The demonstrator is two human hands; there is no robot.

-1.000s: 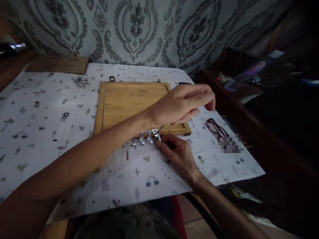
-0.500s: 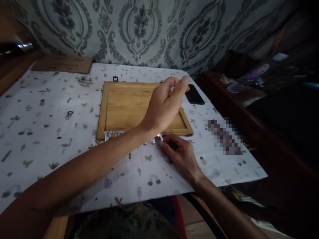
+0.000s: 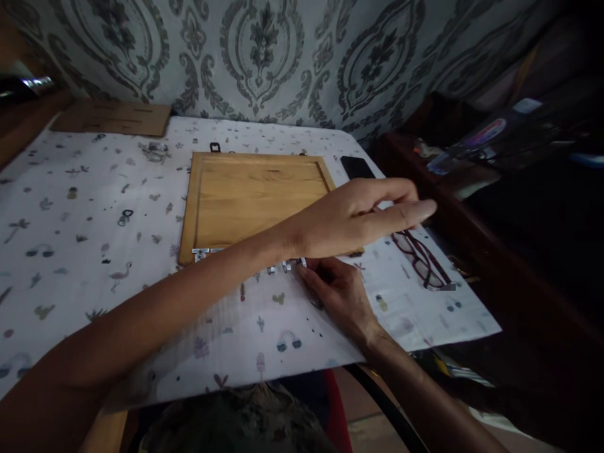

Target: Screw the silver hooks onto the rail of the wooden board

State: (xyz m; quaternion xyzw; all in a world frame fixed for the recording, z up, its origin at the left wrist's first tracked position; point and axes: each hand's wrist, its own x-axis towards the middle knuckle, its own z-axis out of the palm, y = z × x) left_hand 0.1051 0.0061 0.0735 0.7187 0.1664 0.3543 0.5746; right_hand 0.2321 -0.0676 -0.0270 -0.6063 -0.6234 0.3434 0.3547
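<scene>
Step in hand, as judged: seating the row of small silver metal fittings (image 3: 285, 267) along the 6 o'clock edge of the light wooden framed panel (image 3: 258, 195), on the cloth-covered worktop (image 3: 70, 251). Right hand (image 3: 340, 297) rests at the row's 3 o'clock end, fingertips on the last fitting; cannot tell if its grip pinches. Left hand (image 3: 352, 217) hovers over the panel's near corner, grip released and empty, fingers stretched toward 3 o'clock above dark red-framed glasses (image 3: 419, 259). Fittings this small call for a fingertip pinch.
</scene>
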